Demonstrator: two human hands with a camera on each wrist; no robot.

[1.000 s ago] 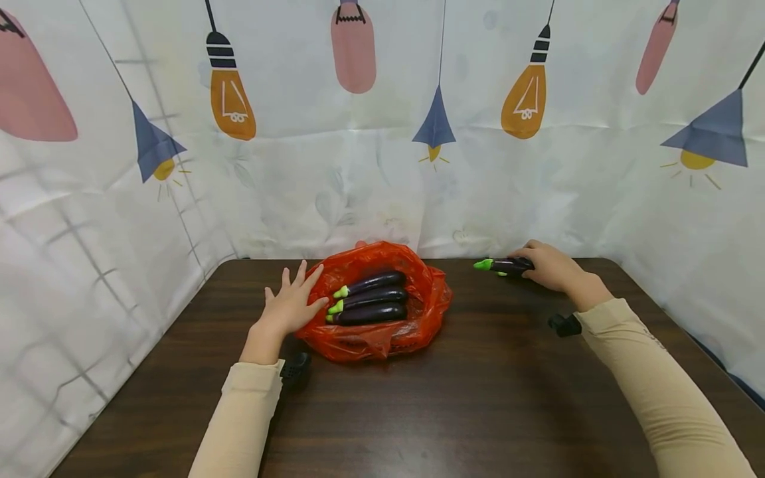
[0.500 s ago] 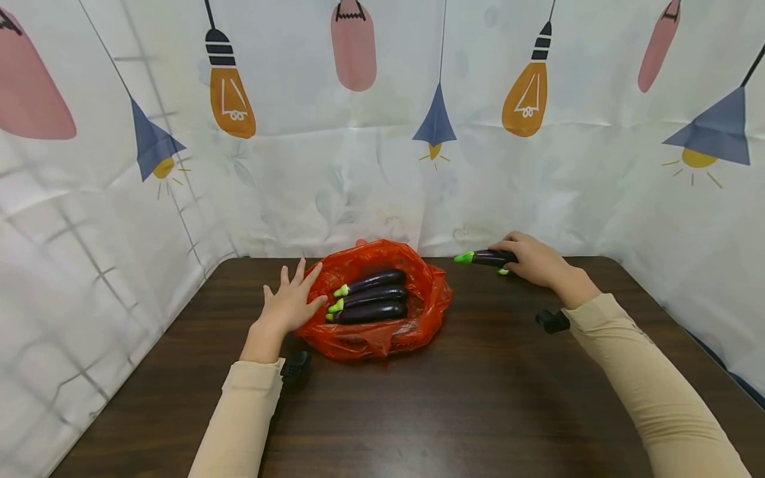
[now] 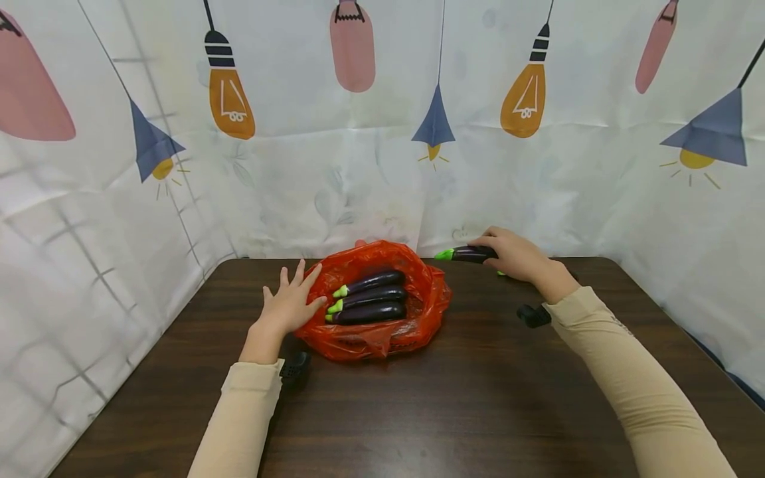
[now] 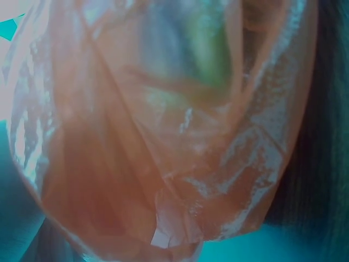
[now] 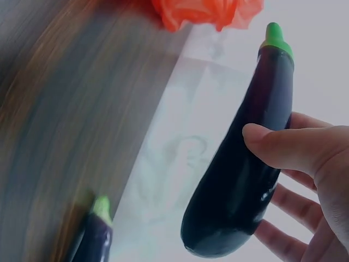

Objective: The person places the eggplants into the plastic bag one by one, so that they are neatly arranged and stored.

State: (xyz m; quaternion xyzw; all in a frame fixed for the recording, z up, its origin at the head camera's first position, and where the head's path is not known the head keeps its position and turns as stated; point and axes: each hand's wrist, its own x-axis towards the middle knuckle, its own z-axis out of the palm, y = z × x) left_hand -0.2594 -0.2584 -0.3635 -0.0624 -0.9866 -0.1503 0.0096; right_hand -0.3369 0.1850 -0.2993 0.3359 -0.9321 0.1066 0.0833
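Note:
A red plastic bag (image 3: 358,348) stands open-mouthed on the dark table, with three purple eggplants (image 3: 372,313) lying side by side in it. My left hand (image 3: 287,305), fingers spread and straight, touches the bag's left rim. The bag's translucent wall (image 4: 109,164) fills the left wrist view, with a blurred green shape behind it. To the right of the bag, my right hand (image 3: 516,255) holds another eggplant (image 5: 234,164) above the table, thumb on one side and fingers on the other. Its green stem (image 3: 444,255) points toward the bag.
One more eggplant (image 5: 95,240) lies on the table under my right hand, mostly hidden in the head view. A white cloth with printed lamps (image 3: 433,126) hangs along the table's far edge (image 3: 269,259) and at both sides.
My right hand has lifted the eggplant off the far right of the table and carried it left, closer to the bag. My left hand and the bag stay in place.

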